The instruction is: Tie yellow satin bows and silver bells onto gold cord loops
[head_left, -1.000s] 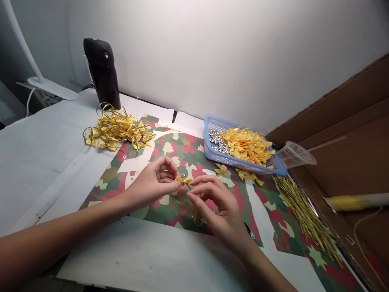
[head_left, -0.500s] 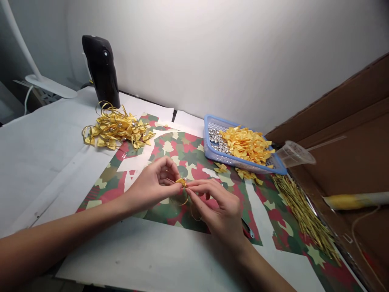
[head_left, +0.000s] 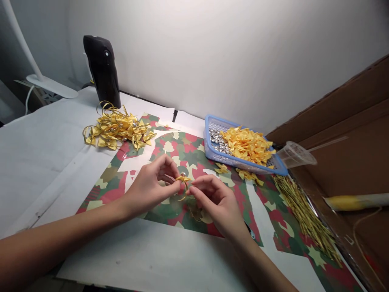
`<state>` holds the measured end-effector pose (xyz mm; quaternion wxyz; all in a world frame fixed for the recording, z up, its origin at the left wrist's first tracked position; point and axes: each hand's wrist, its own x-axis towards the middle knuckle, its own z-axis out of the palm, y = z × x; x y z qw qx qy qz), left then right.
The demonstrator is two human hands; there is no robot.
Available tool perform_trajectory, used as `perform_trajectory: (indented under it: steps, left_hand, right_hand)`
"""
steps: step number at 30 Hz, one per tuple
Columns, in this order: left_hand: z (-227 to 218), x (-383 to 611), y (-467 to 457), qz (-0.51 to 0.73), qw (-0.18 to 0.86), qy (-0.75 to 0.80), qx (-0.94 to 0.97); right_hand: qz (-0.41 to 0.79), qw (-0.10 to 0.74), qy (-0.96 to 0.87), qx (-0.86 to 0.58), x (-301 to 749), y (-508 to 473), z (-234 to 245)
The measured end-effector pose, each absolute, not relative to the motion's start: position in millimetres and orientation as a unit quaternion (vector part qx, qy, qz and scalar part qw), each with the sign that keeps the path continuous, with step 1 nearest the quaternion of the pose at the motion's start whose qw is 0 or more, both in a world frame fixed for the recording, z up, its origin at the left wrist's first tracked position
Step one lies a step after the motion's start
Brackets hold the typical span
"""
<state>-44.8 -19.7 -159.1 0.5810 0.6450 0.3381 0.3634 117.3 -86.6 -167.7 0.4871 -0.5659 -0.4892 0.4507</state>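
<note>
My left hand (head_left: 156,178) pinches a small yellow ribbon bow (head_left: 183,178) between thumb and fingertips. A round silver bell (head_left: 183,174) sits on top of the bow, and a thin gold cord (head_left: 186,192) curves down beneath it. Just right of the bow, my right hand (head_left: 217,198) has thumb and index finger closed together, seemingly on an end of the cord; the exact hold is too small to see clearly. Both hands are above the red, green and cream patterned sheet (head_left: 170,211).
A blue basket (head_left: 243,163) holds silver bells and yellow bows. Loose bows (head_left: 247,175) lie before it, gold cords (head_left: 306,215) at right. Bows with cords (head_left: 118,127) are piled at left by a black bottle (head_left: 101,71). A clear cup (head_left: 296,155) tilts beside the basket.
My right fingers have drawn slightly away from the bow, leaving a gap between the hands. More of the bow and its hanging cord shows in my left hand.
</note>
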Motion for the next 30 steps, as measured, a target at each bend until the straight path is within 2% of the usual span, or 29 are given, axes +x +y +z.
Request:
perform_trajectory:
  steps: [6,12,20,26,30]
  left_hand:
    - [-162.4,-43.2,-21.2,0.366,0.57,0.319,0.663]
    - [-162.2,-43.6,-23.1,0.374,0.548,0.319,0.677]
    - [-167.3,-45.0,-22.7,0.379,0.456,0.307,0.745]
    - [-171.0,-44.3,-23.8,0.394,0.398,0.293,0.775]
    - [-171.0,-43.4,-24.9,0.398,0.384,0.279,0.785]
  right_hand:
    - [0.461,0.432,-0.503,-0.59,111.3,-87.2,-167.7]
    - [0.379,0.453,-0.536,-0.603,107.2,-89.0,-168.0]
    - [0.58,0.454,-0.381,-0.558,112.0,-86.4,-162.0]
    - [0.547,0.499,-0.354,-0.571,107.3,-84.9,-159.7]
    - [0.533,0.5,-0.355,-0.583,104.9,-84.6,-160.2]
